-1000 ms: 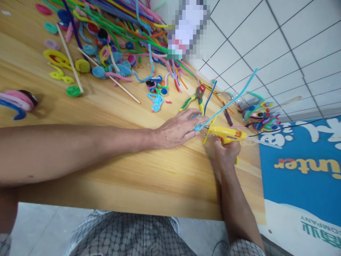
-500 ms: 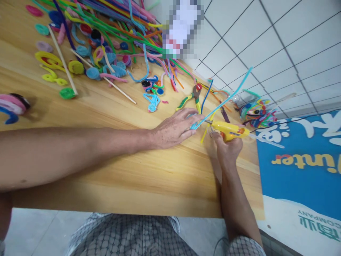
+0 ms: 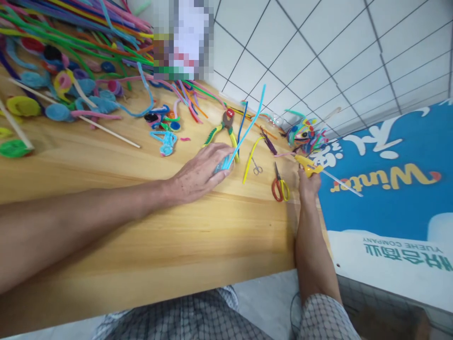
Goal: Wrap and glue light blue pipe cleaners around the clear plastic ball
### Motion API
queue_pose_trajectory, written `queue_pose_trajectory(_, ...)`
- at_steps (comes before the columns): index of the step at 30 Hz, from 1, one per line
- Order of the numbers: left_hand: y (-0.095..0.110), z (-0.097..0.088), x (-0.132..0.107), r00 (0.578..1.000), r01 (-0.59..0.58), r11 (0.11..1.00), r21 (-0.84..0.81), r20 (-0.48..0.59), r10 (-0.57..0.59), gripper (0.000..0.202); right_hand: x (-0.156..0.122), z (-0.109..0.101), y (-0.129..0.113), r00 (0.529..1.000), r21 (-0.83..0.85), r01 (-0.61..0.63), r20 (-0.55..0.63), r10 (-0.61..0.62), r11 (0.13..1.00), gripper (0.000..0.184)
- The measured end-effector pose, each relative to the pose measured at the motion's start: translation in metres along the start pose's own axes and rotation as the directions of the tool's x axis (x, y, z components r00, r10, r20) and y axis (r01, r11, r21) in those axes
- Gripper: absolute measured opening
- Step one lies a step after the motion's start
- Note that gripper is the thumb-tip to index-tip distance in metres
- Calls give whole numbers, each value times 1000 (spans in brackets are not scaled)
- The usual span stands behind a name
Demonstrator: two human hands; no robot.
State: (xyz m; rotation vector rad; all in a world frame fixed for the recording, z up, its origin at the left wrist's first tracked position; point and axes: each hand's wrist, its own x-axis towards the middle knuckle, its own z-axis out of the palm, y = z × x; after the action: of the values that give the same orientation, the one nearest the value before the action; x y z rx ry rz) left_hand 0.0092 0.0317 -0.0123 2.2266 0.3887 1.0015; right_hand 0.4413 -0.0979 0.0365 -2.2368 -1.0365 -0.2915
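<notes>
My left hand (image 3: 203,172) is closed around the lower end of a light blue pipe cleaner (image 3: 252,122), which slants up and to the right. More light blue loops show at its fingertips, partly hidden. At the right edge of the table, my right hand (image 3: 309,182) grips a yellow hot glue gun (image 3: 309,165) with a clear glue stick poking out of its back. Between the hands lie red-and-yellow-handled scissors (image 3: 280,185), small metal scissors (image 3: 257,168) and a bent yellow pipe cleaner (image 3: 250,158). Green-and-yellow pliers (image 3: 226,126) rest just beyond my left hand.
Coiled pieces and a heap of coloured pipe cleaners (image 3: 81,33) cover the back left. A wooden stick (image 3: 109,131) lies there. A colourful bundle (image 3: 306,133) stands at the back right by the tiled wall (image 3: 300,52). A blue printed board (image 3: 382,189) adjoins the table's right edge.
My right hand has drawn the glue gun away from my left hand, off to the right. The scissors are now uncovered. The view has shifted right; my left hand still holds the light blue pipe cleaner.
</notes>
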Motion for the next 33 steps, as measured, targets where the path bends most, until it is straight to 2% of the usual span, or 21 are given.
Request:
queue_pose_trajectory(3,1,-2,1,1000,15,1000,1,20,-15,51,-9,7,7,987,-129,-162,-7,162,978,46)
queue_pose_trajectory(5,2,-3,1,999,28,1000,-1,26,-28,51,-11,4,9,972,-193,-225,14,232,955,50)
queue_pose_trajectory(9,3,-1,2,999,42,999,-13,13,-42,50,-22,-27,4,955,-308,-254,71,288,917,48)
queue_pose_trajectory(12,1,2,2,1000,17,1000,-26,2,-17,51,-43,-54,-14,965,-359,-188,107,240,914,38)
queue_pose_trajectory(13,0,3,2,1000,7,1000,-25,-5,-7,50,-52,-59,-24,977,-302,-120,135,167,946,39)
queue_pose_trajectory(15,-2,4,2,1000,-9,1000,-24,-15,9,50,-69,-61,-53,968,-24,25,249,-18,999,45)
queue_pose_trajectory(17,-3,4,2,1000,-13,1000,-28,-24,12,51,-82,-51,-90,918,263,24,377,-125,965,44)
queue_pose_trajectory(19,-3,3,2,1000,-5,999,-40,-30,3,51,-89,-34,-130,868,465,-1,440,-229,886,44)
queue_pose_trajectory(22,-1,4,3,999,1,999,-54,-33,-3,52,-91,-4,-182,800,639,-26,474,-367,769,47)
queue_pose_trajectory(24,-1,4,3,1000,-6,999,-52,-31,4,52,-90,14,-204,784,699,-56,473,-403,712,53)
queue_pose_trajectory(28,-2,5,4,999,-12,998,-55,-31,11,49,-92,40,-225,780,758,-129,476,-407,639,52)
queue_pose_trajectory(33,-3,5,4,999,-15,997,-78,-37,12,47,-97,54,-227,803,790,-228,483,-348,570,44)
